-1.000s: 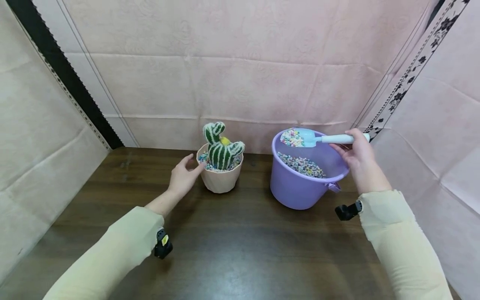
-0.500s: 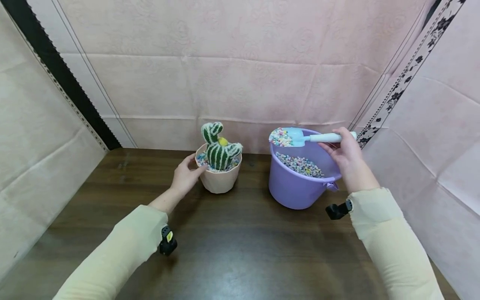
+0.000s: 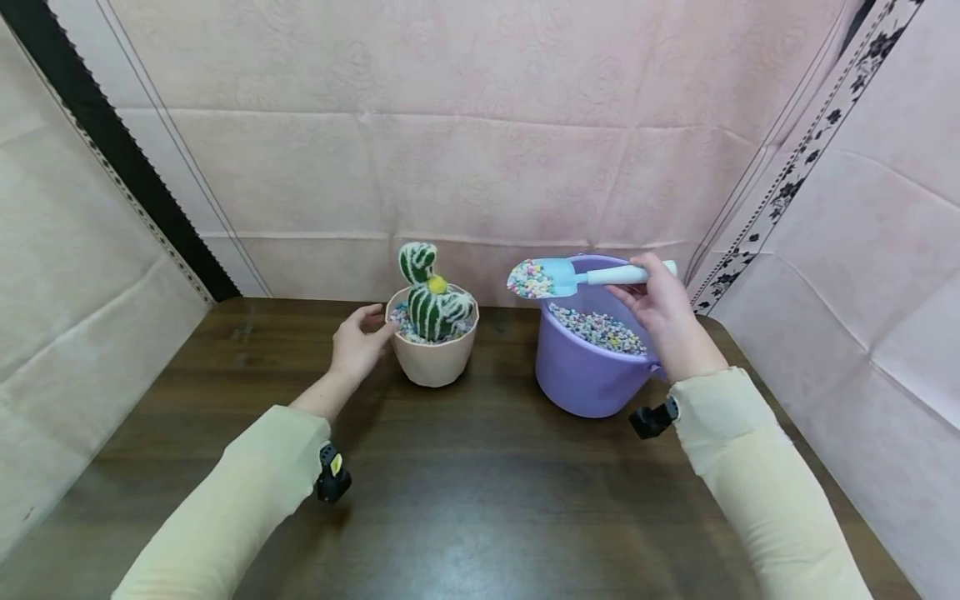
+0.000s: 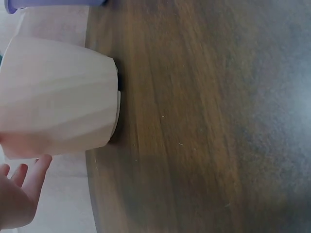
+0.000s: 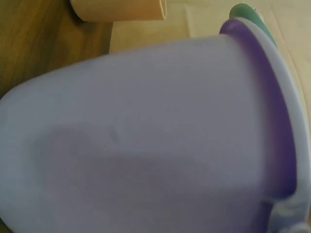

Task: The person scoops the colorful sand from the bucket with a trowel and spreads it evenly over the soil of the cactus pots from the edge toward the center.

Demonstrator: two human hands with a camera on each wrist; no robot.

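Shovel (image 3: 562,276): one, gripped by right hand (image 3: 658,302) | pot (image 3: 433,365): one, left hand (image 3: 356,342) at its side, fingers loosely parted | bucket (image 3: 585,379): one

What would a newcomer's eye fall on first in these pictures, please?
Probably the purple bucket of pastel granules, right of centre on the table. The right hand holds a blue scoop bearing more granules partly over it. Left of the bucket, a striped cactus stands in a beige pot.
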